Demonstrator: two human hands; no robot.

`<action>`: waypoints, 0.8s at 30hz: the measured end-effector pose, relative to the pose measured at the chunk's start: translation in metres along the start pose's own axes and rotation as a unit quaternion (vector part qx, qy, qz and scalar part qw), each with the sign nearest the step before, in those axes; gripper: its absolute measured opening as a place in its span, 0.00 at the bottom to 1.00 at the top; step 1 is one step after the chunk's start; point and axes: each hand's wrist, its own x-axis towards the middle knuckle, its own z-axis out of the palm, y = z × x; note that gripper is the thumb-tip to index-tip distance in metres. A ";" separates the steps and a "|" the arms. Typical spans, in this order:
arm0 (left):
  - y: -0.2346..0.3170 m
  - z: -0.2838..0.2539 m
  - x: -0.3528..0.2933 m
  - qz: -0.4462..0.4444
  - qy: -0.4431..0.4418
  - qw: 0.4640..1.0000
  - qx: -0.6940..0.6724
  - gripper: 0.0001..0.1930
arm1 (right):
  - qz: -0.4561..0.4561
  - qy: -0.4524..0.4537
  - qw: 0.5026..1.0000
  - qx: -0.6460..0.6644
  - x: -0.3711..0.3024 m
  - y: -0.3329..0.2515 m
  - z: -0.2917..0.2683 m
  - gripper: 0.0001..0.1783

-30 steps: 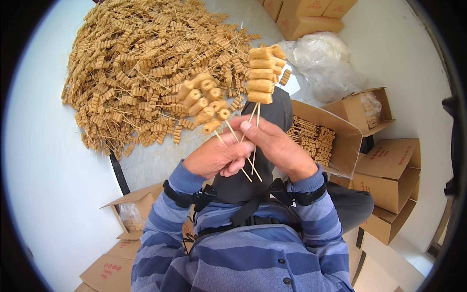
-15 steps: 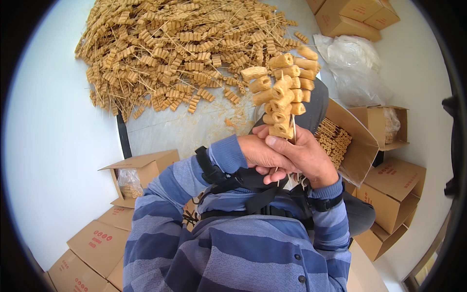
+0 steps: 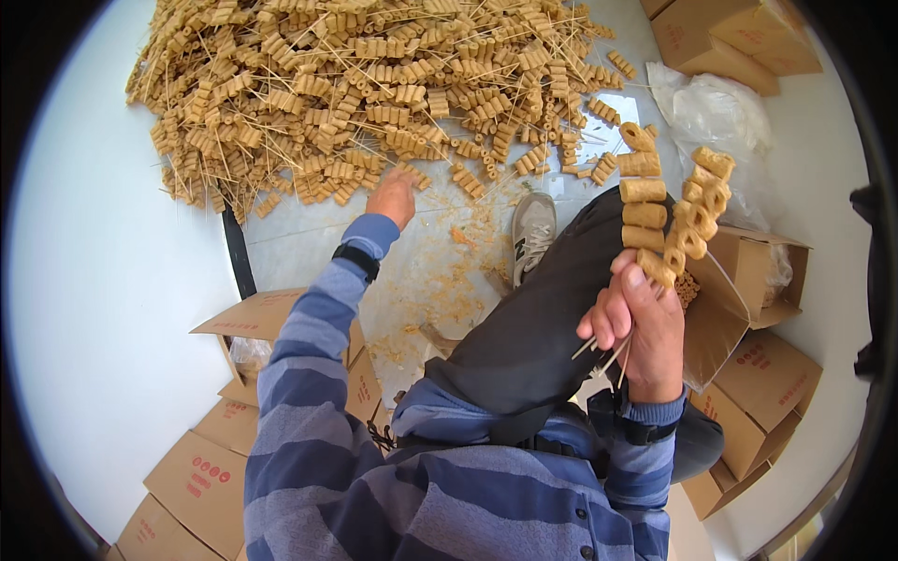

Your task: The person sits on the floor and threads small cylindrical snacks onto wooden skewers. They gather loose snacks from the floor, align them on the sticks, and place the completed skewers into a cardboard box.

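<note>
In my right hand (image 3: 645, 323) I grip several skewers (image 3: 643, 215) by their thin sticks, closed fingers wrapped round them. Hollow golden-brown rolls are threaded on these skewers, which fan upward in two main rows; the bare stick ends poke out below my fist. My left hand (image 3: 393, 198) reaches out to the near edge of a large heap of similar skewers (image 3: 346, 93) on the floor. Its fingertips meet the skewers there, and the back of the hand hides whether they close on one.
An open carton (image 3: 716, 323) holding packed skewers stands beside my right hand. More cartons (image 3: 758, 374) are at the right, with others (image 3: 201, 477) at the lower left. Clear plastic bags (image 3: 711, 122) lie at the far right. Crumbs (image 3: 440, 271) litter the floor near my shoe (image 3: 533, 234).
My left hand has left the right hand and stretched forward and left to the heap. My right hand has moved right with the skewers, which now spread further apart.
</note>
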 end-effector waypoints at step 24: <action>0.046 -0.083 0.056 -0.064 -0.061 0.978 -0.190 0.25 | 0.126 -0.044 0.984 -0.114 -0.019 -0.034 -0.002 0.19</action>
